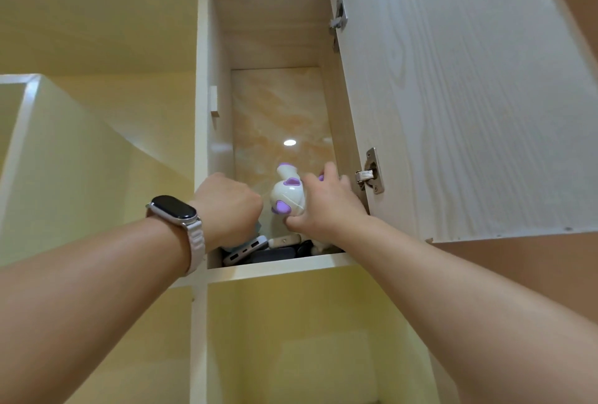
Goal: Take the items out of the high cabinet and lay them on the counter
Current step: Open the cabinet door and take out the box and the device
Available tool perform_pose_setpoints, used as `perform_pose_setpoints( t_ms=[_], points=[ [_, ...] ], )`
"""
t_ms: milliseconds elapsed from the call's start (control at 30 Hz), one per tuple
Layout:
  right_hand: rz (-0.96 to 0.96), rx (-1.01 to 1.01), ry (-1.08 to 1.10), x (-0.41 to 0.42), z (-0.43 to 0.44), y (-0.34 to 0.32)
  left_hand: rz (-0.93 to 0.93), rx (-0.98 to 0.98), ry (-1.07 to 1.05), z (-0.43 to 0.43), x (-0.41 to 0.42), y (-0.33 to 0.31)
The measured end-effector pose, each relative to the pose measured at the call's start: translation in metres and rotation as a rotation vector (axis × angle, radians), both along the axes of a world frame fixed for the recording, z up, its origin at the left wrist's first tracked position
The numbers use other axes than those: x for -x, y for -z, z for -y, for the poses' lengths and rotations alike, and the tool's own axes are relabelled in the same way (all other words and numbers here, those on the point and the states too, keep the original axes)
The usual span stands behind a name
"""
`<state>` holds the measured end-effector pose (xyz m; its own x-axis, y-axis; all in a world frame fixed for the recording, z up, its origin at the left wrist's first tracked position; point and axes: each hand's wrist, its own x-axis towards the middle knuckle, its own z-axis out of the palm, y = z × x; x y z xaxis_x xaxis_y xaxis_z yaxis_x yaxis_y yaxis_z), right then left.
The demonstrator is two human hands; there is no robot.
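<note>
I look up into the open high cabinet (275, 269). My right hand (323, 206) grips a white toy with purple patches (288, 195) above the cabinet floor. My left hand (226, 206), a watch on its wrist, is curled at the cabinet's left side; its fingers are hidden, and a bit of pale blue shows under it. On the cabinet floor lie a grey power bank (244, 250), a dark flat device (275, 254), a white gadget (284, 240) and a black item (304, 246).
The cabinet door (453, 96) stands open to the right, with two metal hinges (372, 173). Closed pale yellow cabinet fronts (97, 31) lie to the left and below. Another open door edge (29, 131) juts in at the left.
</note>
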<state>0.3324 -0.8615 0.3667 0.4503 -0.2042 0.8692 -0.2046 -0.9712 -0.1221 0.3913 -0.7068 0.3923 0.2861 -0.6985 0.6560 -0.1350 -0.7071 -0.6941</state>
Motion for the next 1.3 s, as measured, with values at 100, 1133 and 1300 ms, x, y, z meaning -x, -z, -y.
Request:
perform_pose_setpoints(
  t_ms=[100, 1133, 1300],
  points=[
    [0.114, -0.009, -0.097, 0.006, 0.0, 0.007, -0.048, 0.021, 0.027, -0.001, 0.002, 0.001],
    [0.685, -0.254, -0.776, 0.092, -0.08, 0.076, -0.423, 0.844, 0.767, -0.08, 0.035, 0.103],
    [0.702, -0.21, -0.718, 0.11, -0.122, 0.104, -0.539, 0.848, 0.963, -0.1, 0.023, 0.116]
  ],
)
